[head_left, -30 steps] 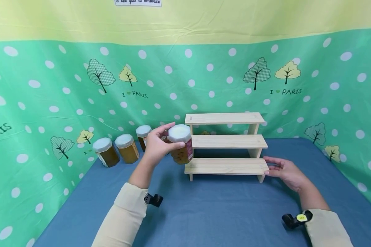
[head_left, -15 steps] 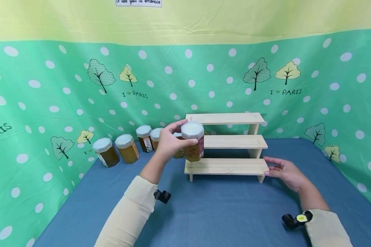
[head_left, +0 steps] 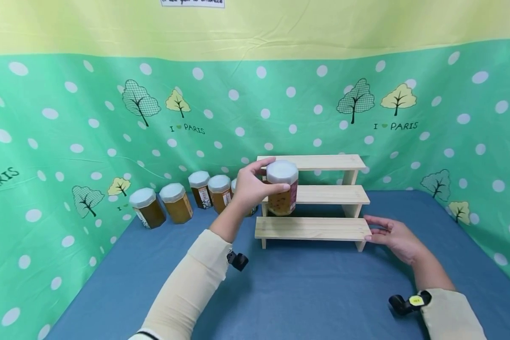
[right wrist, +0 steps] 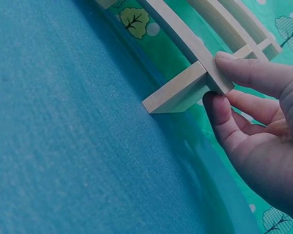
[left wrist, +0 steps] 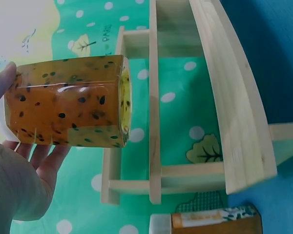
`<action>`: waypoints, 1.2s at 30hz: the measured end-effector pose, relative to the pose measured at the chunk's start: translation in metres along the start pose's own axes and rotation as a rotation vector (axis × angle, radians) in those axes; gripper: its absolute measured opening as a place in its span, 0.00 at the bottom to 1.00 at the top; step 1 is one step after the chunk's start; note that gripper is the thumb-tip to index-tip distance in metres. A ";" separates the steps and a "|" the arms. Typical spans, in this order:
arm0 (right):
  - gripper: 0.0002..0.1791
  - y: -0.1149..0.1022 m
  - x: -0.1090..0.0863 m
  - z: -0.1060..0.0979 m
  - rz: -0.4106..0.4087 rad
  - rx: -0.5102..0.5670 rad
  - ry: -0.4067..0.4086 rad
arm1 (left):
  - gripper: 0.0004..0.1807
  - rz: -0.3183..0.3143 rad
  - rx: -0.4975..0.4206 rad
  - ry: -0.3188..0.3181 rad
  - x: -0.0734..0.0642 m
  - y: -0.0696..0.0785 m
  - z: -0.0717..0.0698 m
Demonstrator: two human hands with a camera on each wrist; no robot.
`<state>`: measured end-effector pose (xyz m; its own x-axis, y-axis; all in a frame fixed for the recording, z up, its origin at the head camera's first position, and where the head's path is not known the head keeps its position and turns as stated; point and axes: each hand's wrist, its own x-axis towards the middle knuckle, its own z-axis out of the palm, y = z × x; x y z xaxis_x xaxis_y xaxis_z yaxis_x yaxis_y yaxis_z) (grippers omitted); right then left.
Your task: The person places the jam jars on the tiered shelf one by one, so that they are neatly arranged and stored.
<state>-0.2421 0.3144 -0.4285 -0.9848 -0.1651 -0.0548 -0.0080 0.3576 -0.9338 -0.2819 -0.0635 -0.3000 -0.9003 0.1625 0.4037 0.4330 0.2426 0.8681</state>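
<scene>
Currently, the left grip (head_left: 252, 186) is closed around a jar (left wrist: 68, 105), thumb on the near side, fingers on the far side. Compared with half a second earlier, the jar has shifted rightward, in front of the wooden rack's (head_left: 312, 229) left portion; this indicates the carrying stage, with the jar held clear of the boards and not yet set down. The right grip (head_left: 397, 241) pinches the right end of the lowest board, unchanged, probably steadying it. To the left of the left grip, further jars (head_left: 176, 205) stand on the desk (head_left: 305, 293). Materials: jar transparent, flat-faceted, amber contents flecked with dark specks, whitish lid (head_left: 282, 171); rack pale, straight-grained, three-tiered; desk covering blue, matte.
</scene>
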 end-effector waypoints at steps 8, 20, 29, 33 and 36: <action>0.43 0.000 0.001 0.000 0.009 0.021 -0.006 | 0.40 -0.029 -0.006 -0.026 0.009 0.008 0.016; 0.43 0.001 0.000 0.000 0.003 0.028 -0.015 | 0.41 -0.055 -0.053 -0.028 0.027 0.024 0.033; 0.43 0.001 0.002 0.000 0.000 0.025 -0.012 | 0.41 -0.077 -0.061 -0.041 0.044 0.040 0.048; 0.43 0.001 0.002 -0.001 0.006 0.027 -0.013 | 0.41 -0.078 -0.023 -0.036 0.051 0.044 0.059; 0.43 0.002 0.000 -0.001 0.005 0.030 -0.020 | 0.40 -0.087 -0.010 -0.016 0.056 0.048 0.066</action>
<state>-0.2424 0.3156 -0.4300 -0.9811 -0.1816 -0.0666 0.0027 0.3311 -0.9436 -0.3083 0.0202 -0.2552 -0.9337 0.1565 0.3221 0.3527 0.2465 0.9027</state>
